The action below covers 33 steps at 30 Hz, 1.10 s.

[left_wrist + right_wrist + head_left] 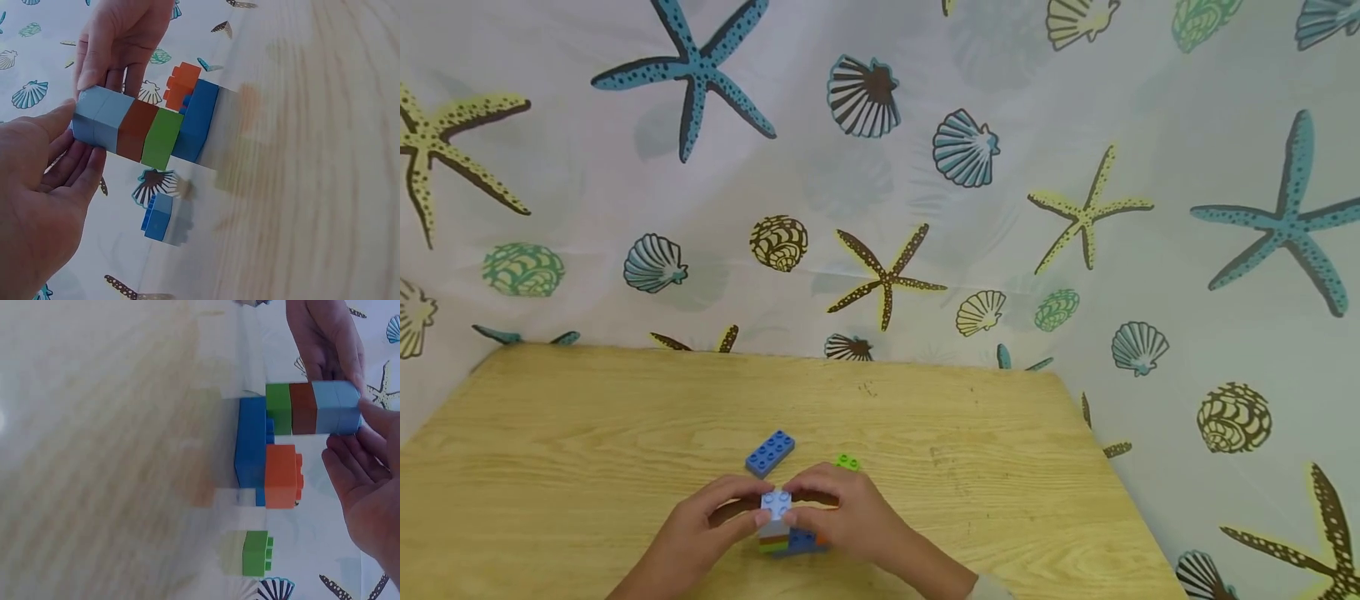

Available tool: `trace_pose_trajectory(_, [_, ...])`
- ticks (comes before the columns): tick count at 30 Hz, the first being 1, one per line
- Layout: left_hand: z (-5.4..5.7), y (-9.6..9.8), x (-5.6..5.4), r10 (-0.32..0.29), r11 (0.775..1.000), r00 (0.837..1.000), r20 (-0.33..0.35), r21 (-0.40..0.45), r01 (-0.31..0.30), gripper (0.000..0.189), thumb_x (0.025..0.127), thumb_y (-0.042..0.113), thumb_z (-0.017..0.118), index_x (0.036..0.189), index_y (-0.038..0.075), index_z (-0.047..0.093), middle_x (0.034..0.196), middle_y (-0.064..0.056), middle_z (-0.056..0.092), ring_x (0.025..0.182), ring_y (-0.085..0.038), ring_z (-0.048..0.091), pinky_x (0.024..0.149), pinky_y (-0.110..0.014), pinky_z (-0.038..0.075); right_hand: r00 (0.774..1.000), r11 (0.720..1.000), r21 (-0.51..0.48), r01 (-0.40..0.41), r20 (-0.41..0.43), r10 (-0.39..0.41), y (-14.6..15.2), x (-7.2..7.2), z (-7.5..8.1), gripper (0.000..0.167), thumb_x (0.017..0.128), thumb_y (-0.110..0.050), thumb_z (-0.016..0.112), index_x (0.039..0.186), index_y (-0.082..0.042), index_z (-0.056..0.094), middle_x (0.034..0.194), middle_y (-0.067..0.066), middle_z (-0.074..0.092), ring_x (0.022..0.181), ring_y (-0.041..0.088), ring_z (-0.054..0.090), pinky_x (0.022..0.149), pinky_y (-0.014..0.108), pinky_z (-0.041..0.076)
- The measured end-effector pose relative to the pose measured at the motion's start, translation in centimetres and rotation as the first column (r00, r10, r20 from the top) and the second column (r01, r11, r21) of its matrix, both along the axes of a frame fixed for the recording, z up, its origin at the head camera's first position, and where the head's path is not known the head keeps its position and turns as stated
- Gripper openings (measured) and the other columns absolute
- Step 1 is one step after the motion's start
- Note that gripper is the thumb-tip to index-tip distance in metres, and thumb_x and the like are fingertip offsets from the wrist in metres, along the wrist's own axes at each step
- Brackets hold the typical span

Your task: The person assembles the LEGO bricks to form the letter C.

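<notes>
A small tower of toy building bricks stands on the table. Its blue base brick (251,442) carries a green brick (162,139), then a brown brick (137,129), with pale blue bricks (776,504) at the top. An orange brick (280,476) sits on the base's other end. My left hand (703,518) pinches the pale blue top from the left, thumb in front and fingers behind. From the right, my right hand (857,510) grips the same top with thumb and fingers. In the head view the hands partly cover the tower's lower bricks.
A loose blue brick (771,452) lies on the wooden table (1000,475) beyond the left hand. Just past the right hand is a bright green brick (847,461), partly hidden. Patterned cloth (895,183) with starfish and shells hangs behind the table and along its sides.
</notes>
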<state>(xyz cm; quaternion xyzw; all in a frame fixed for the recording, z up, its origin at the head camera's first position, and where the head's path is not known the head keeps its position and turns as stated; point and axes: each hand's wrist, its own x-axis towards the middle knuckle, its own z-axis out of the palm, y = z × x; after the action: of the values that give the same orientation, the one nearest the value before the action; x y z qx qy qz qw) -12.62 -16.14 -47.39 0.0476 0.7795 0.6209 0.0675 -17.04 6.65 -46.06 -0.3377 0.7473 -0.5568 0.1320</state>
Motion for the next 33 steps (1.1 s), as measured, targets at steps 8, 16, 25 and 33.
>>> trace_pose_trajectory(8, [-0.4,-0.4,0.0,-0.046,0.999,0.999,-0.016,0.002,0.046,0.046,0.093,0.032,0.073,0.13,0.007,0.065,0.128,-0.008,0.063,0.117,-0.012,0.062,0.1,-0.025,0.053,0.996,0.992,0.13,-0.004,-0.085,0.015,-0.2,-4.0,0.5,0.028,0.1,-0.024,0.066,0.126,-0.013,0.07,0.125,0.006,0.067,0.12,0.022,0.063,0.104,0.026,0.051])
trace_pose_trajectory(16, [-0.6,-0.7,-0.1,-0.092,0.996,0.994,-0.056,-0.007,0.092,0.047,0.095,0.033,0.071,0.134,0.009,0.063,0.131,-0.007,0.062,0.117,-0.008,0.061,0.101,-0.024,0.052,0.976,0.935,0.353,0.034,-0.215,0.045,-1.7,-8.1,0.1,0.035,0.098,-0.03,0.068,0.13,-0.015,0.07,0.133,-0.002,0.063,0.125,0.016,0.059,0.104,0.036,0.052])
trace_pose_trajectory(25, [-0.4,-0.8,-0.1,-0.11,0.994,0.991,-0.076,-0.014,0.109,0.047,0.095,0.032,0.07,0.134,0.007,0.062,0.133,-0.01,0.06,0.118,-0.008,0.061,0.101,-0.025,0.053,0.94,0.847,0.528,0.058,-0.315,0.132,-2.7,-11.2,-1.7,0.03,0.1,-0.028,0.066,0.127,-0.019,0.072,0.14,-0.002,0.059,0.131,0.014,0.054,0.106,0.024,0.047])
trace_pose_trajectory(33, [-0.8,-0.7,-0.3,-0.1,0.995,0.994,-0.054,-0.009,0.1,0.048,0.094,0.032,0.072,0.134,0.007,0.062,0.134,-0.01,0.059,0.12,-0.013,0.061,0.1,-0.024,0.053,0.94,0.844,0.536,-0.006,-0.285,0.187,-3.0,-12.4,-2.5,0.03,0.1,-0.027,0.065,0.128,-0.019,0.072,0.143,-0.002,0.059,0.134,0.012,0.052,0.108,0.021,0.045])
